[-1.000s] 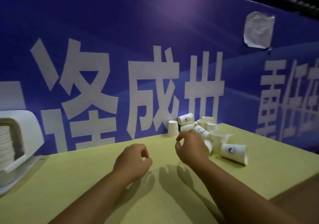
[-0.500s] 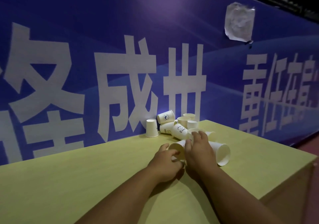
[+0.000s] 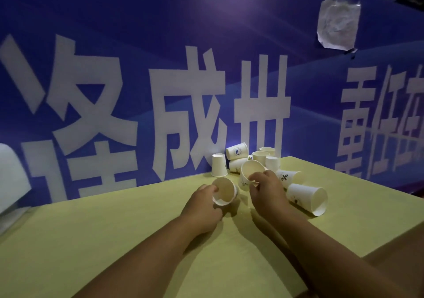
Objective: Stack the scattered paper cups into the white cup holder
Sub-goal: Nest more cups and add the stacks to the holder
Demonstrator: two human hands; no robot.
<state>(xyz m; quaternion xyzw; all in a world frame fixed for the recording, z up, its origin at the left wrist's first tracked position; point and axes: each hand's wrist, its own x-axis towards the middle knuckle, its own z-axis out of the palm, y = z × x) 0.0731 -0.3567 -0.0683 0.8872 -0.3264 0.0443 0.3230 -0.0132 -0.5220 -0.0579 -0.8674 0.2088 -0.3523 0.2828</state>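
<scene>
Yellow-green table surface [image 3: 114, 240] carries all task items; positions below are referenced to the cup pile [image 3: 259, 160] at the far edge against the blue banner [image 3: 137, 45].

Nearest, on the near-left side of the pile: the left hand [image 3: 202, 208] is closed around one paper cup [image 3: 223, 191], fingers wrapped on its wall. The cup's long axis is tilted, with the mouth facing up and toward the camera.

Just right of that, at the near margin of the pile: the right hand [image 3: 267, 188] grips a second cup [image 3: 250, 176] by its rim and wall. This cup is also tilted, mouth facing left and toward the camera, base toward the pile.

Near-right of the pile: one cup [image 3: 307, 199] lies on its side, mouth facing the camera and to the right, long axis roughly level.

Within the pile: several cups lie flat, some stand mouth-up, and one at the left end [image 3: 219, 165] stands inverted.

Far left of the pile, at the frame edge: a white form, probably the cup holder [image 3: 11, 176]; its contents are not visible.

Progress estimate: early. Two cups are in hand, neither nested yet; the pile is still scattered.
</scene>
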